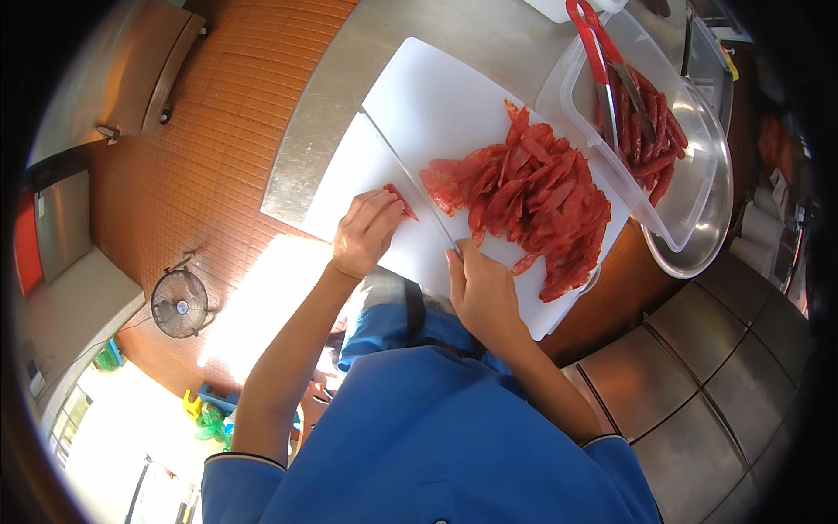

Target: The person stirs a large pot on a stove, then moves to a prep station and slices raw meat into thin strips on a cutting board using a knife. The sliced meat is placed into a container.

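Observation:
On a white plastic cutting board (452, 82), my left hand (368, 229) pinches a short piece of red cured sausage (400, 200) with curled fingers. My right hand (483, 288) grips a knife (419, 187), its long thin blade slanting away from me across the board. The blade lies to the right of the sausage piece, apart from it. Right of the blade spreads a heap of thin, dark red sausage slices (530, 190). My right fingers cover the knife's handle.
A clear plastic tub (687, 216) of whole sausages (645, 131) and red-handled tongs (592, 49) overlaps a steel bowl (723, 177) at the right. The board rests on a steel table (288, 180). A floor fan (179, 304) stands at the left; steel cabinets (687, 419) are lower right.

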The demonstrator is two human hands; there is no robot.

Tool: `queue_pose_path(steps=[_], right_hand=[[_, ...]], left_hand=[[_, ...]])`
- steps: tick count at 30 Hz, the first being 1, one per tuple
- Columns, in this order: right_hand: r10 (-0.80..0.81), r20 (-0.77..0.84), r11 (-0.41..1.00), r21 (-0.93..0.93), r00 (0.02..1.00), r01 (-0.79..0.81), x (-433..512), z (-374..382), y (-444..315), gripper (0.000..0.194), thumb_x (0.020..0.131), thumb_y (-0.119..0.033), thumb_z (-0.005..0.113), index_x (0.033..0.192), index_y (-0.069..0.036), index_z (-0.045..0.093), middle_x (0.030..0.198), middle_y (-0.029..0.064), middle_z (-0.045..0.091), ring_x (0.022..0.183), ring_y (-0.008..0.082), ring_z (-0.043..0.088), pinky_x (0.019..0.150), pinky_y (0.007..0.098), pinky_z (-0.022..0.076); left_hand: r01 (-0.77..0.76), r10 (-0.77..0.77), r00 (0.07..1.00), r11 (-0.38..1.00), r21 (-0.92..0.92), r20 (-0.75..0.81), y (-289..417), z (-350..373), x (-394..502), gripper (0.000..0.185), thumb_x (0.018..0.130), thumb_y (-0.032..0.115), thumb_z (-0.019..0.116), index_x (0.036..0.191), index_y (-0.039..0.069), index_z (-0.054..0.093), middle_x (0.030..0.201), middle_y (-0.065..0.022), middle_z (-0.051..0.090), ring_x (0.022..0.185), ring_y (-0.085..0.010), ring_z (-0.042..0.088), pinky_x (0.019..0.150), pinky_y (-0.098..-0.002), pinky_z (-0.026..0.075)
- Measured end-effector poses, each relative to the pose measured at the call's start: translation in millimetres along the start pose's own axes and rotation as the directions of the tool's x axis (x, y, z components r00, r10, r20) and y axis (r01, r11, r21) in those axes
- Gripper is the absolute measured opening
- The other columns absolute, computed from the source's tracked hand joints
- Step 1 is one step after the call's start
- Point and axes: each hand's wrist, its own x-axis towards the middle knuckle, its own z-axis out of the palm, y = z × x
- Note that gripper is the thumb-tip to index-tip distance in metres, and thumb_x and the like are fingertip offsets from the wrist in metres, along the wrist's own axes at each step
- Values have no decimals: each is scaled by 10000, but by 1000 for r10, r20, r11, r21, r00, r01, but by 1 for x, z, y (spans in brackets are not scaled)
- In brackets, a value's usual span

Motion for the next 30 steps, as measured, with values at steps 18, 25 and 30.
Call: queue_pose_path(steps=[18, 25, 30], right_hand=[[58, 108, 996, -70, 992, -51, -21, 14, 2, 139, 993, -157, 519, 955, -24, 540, 721, 198, 636, 628, 405, 624, 563, 489, 491], [177, 210, 978, -144, 962, -149, -30, -2, 5, 141, 988, -160, 531, 943, -26, 520, 702, 193, 623, 623, 406, 623, 557, 495, 486], [2, 119, 992, -122, 993, 13, 1, 22, 2, 112, 955, -138, 549, 958, -31, 516, 708, 191, 640, 606, 392, 643, 553, 465, 522]], left_hand=[[35, -36, 998, 999, 26, 55, -1, -2, -3, 257, 634, -57, 748, 864, 46, 699, 1042, -88, 660, 970, -292, 625, 787, -345, 559], [50, -50, 999, 999, 18, 19, 0, 0, -1, 276, 639, -75, 746, 886, 41, 709, 1044, -91, 664, 961, -294, 634, 768, -340, 570], [54, -54, 998, 999, 1, 34, -2, -1, -1, 282, 651, -67, 746, 912, 36, 713, 1044, -93, 664, 960, -298, 634, 769, -346, 568]])
